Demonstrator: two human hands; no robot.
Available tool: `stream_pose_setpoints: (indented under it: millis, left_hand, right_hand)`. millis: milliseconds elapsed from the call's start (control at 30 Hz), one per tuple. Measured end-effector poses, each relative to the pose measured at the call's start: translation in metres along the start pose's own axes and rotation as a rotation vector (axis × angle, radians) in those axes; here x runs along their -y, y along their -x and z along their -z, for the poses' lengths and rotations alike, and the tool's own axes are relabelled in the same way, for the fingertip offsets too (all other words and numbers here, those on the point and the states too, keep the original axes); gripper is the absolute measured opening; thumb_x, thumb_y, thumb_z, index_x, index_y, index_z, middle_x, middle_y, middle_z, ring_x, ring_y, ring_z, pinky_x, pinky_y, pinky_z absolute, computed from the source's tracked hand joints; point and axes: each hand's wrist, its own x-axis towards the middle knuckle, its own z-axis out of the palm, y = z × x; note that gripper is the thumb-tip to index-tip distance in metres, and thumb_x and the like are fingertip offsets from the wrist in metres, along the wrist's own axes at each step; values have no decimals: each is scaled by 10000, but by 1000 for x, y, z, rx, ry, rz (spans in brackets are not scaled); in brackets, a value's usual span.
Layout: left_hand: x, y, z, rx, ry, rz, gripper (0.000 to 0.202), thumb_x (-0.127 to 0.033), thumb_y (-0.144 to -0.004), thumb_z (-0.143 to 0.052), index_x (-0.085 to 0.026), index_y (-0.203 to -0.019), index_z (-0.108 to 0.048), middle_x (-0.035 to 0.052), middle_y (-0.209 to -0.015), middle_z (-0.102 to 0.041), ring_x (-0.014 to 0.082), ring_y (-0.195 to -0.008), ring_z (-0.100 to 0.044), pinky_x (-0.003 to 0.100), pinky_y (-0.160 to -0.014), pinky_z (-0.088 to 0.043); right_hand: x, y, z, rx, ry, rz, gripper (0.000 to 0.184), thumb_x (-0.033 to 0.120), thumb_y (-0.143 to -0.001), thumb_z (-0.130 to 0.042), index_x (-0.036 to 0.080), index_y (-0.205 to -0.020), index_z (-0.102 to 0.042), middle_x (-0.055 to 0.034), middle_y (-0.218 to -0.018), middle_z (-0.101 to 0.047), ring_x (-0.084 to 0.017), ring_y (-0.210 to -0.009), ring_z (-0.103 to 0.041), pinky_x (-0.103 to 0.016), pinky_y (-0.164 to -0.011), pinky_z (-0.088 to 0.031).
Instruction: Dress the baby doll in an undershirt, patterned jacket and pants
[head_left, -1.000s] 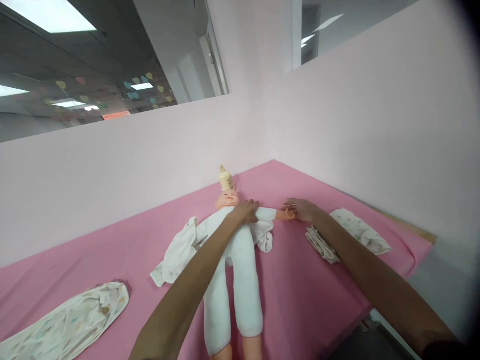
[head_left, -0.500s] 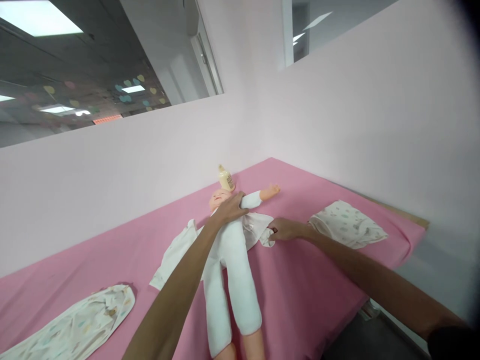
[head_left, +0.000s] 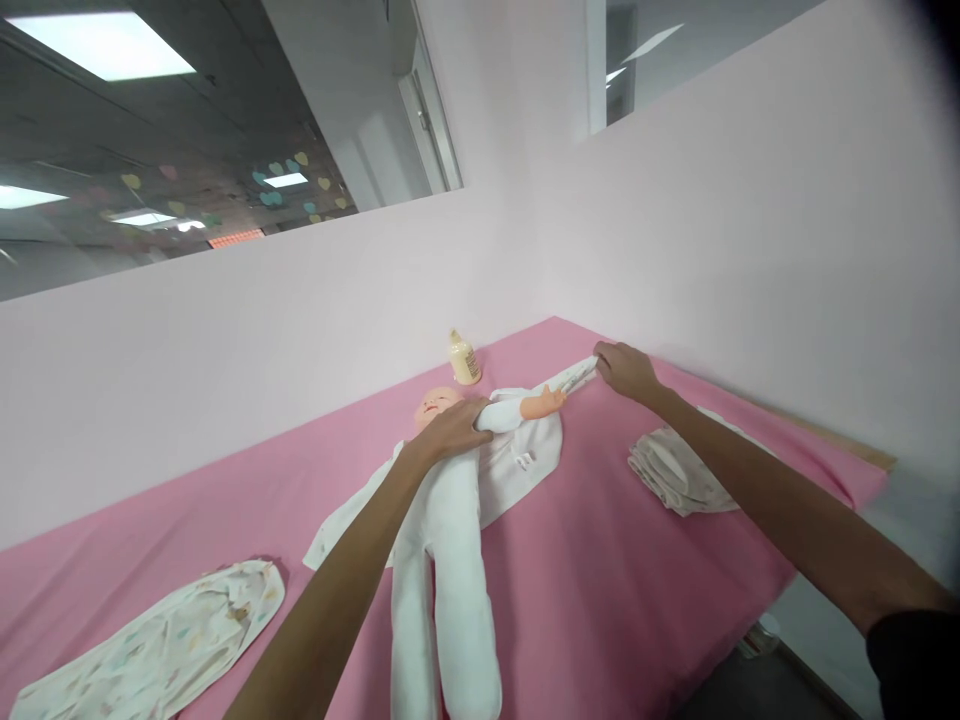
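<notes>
A baby doll (head_left: pixel 450 500) in white lay face up on the pink table (head_left: pixel 637 560). The left hand (head_left: pixel 450 428) pressed flat on its chest; the right hand (head_left: pixel 626 368) pinched the sleeve (head_left: pixel 574 377) of the soft, limp garment beneath, which looked light and best held at its edge

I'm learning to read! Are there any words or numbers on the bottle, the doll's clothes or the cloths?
None can be read.
Bottle: its label is too small and blurred.
Garment under the doll: no words show.
Folded cloth and printed cloth: only small blurred patterns, no letters.
</notes>
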Motion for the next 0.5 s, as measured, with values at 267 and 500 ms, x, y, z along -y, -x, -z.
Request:
stream_pose_setpoints:
  millis: [267, 500]
  left_hand:
    - [8, 4, -6, -39, 8, 65, 199, -348, -790, -546, -208, -930, -528, 41, -956, -622, 225, -844, -565, 303, -654, -363]
    - [13, -6, -20, -40, -83, 23, 266, -398, -832, -527, -227, -1034, -549, 33, -1000, -635, 223, -860, -582, 299, -668, -367]
  right_hand:
    - [29, 12, -37, 75, -4, -72, 310, 99, -852, -381, 145, -1040, -624, -164, -1037, -638, -271, -898, -562, -376, -788, -372]
    - [104, 14, -53, 80, -168, 90, 348, 187, -860, -478, 157, -1176, -619, -142, -1181, -625, -271, -1107, -534, -356, -939, -371]
